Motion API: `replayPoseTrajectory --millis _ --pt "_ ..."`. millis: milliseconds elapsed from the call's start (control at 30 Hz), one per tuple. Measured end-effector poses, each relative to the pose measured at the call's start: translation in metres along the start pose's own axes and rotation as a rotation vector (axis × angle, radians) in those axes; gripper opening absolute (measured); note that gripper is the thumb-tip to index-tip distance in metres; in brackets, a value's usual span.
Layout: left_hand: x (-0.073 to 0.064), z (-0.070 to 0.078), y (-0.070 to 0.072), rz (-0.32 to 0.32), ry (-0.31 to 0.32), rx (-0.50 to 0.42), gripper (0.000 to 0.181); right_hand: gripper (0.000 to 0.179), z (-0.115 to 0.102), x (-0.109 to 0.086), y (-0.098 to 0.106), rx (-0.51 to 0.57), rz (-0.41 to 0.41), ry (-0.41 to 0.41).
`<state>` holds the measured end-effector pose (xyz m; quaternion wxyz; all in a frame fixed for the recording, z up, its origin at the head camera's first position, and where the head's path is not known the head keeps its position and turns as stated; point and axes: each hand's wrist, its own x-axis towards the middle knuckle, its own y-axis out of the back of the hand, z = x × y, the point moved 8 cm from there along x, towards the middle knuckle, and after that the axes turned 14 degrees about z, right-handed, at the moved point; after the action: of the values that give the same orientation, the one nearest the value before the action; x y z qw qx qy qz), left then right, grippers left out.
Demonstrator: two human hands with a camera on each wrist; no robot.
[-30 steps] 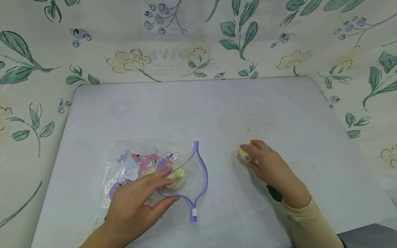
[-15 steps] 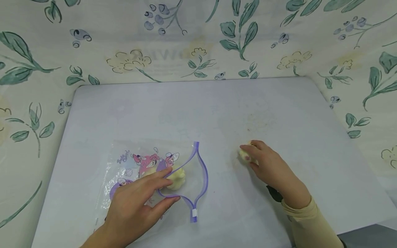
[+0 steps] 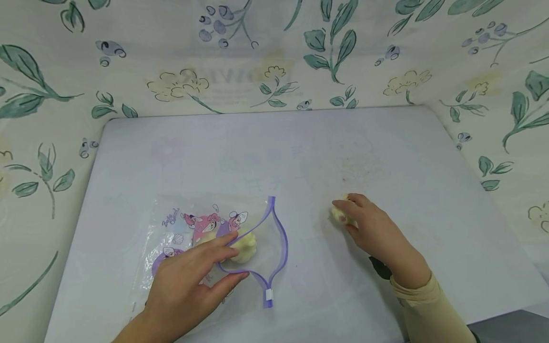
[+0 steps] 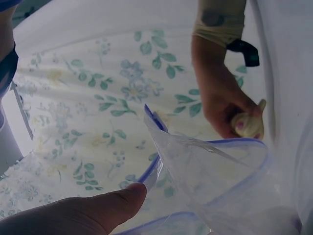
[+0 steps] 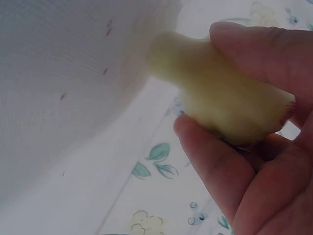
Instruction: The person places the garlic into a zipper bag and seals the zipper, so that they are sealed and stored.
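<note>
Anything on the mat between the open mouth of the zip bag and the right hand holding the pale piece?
Nothing: in the head view only bare mat lies between the zip bag mouth and the right hand pinching the pale piece.

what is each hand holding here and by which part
The right hand pinches a pale yellow lump by its sides, between thumb and fingers. The left hand holds the zip bag open at its mouth, by the purple-edged rim.

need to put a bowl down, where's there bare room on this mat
Bare: the far half of the pale lilac mat up to the floral backdrop, and its right side beyond the right hand. Crowded: near-left, where the left hand holds the clear printed zip bag open.
</note>
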<state>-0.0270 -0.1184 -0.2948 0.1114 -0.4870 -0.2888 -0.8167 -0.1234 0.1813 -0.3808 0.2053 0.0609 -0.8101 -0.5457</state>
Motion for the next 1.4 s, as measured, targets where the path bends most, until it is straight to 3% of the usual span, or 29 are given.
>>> replayPoseTrajectory --millis 1400 --pt "0.0011 0.0007 0.001 0.017 -0.006 -0.009 0.041 0.054 -0.0022 0.0007 0.0021 0.015 0.026 0.021"
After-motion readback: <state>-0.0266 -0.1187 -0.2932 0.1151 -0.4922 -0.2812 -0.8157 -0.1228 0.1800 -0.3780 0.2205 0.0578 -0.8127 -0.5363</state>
